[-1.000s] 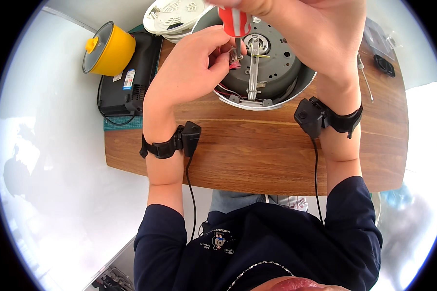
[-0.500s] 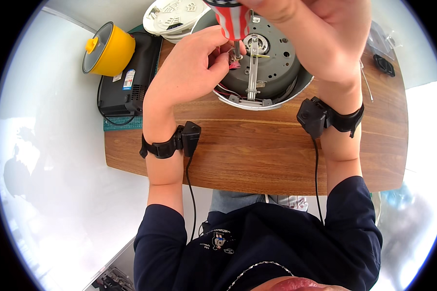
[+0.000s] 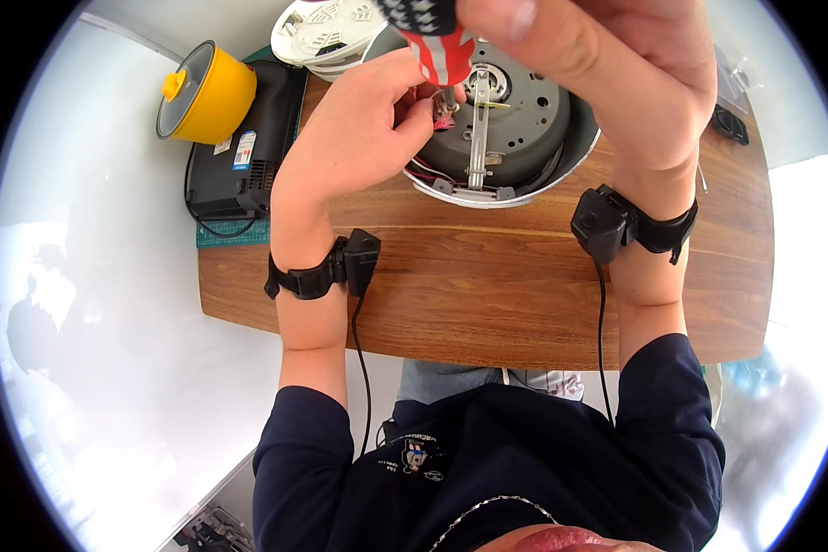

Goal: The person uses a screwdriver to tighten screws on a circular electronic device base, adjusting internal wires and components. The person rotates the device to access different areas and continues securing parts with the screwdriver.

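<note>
Open round appliance housing (image 3: 501,200), worked from above on the table (image 3: 488,294). Your left hand (image 3: 359,129) pinched a small metal fitting with a red portion (image 3: 444,121) between thumb and fingers, over the left side of the housing's interior, beside the flat metal crossbar (image 3: 479,138). Your right hand (image 3: 616,78) closed about the upper handle of a striped screwdriver (image 3: 443,57); part of this grip lay beyond the upper edge. The screwdriver's shaft reached down to the fitting, though your left fingers hid the exact contact. As to progress, the housing was already open, its interior and wires exposed, and a white slotted cover (image 3: 327,39) lay off it, just behind to the left. The work on the fitting appeared unfinished; whether it was being fastened or loosened could not be told.
</note>
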The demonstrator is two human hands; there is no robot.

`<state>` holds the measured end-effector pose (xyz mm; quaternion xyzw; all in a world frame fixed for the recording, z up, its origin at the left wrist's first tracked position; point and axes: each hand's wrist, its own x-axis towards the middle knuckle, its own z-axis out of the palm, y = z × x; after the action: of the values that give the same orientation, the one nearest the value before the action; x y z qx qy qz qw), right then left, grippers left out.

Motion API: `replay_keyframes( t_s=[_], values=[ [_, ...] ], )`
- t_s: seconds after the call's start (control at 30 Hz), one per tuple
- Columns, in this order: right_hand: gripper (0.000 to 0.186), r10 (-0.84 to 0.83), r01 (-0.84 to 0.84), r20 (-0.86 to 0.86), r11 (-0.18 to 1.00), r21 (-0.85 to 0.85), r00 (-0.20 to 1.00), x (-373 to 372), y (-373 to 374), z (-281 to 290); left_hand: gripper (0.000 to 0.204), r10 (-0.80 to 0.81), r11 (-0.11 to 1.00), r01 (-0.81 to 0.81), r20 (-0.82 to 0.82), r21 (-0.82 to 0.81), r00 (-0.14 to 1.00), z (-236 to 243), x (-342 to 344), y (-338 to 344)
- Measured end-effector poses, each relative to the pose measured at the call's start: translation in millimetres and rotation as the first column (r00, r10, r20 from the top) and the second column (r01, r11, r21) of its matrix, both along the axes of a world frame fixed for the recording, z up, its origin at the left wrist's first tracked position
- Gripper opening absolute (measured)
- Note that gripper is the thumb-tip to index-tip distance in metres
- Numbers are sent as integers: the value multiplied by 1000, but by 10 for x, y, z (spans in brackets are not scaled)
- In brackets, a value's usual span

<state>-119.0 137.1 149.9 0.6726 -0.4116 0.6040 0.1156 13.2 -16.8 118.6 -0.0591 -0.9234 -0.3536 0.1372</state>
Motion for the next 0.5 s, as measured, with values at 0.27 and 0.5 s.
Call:
replay_keyframes(
  t_s=[0.27, 0.5],
  values=[
    [69, 11, -11, -2, 1000, -12, 1000, 11, -22, 3, 21, 8, 1000, -8, -10, 3, 1000, -84, -20, -56],
    [70, 11, -11, -2, 1000, -14, 1000, 19, -34, 1, 18, 48, 999, -48, 16, 8, 999, -110, -9, -62]
  ],
)
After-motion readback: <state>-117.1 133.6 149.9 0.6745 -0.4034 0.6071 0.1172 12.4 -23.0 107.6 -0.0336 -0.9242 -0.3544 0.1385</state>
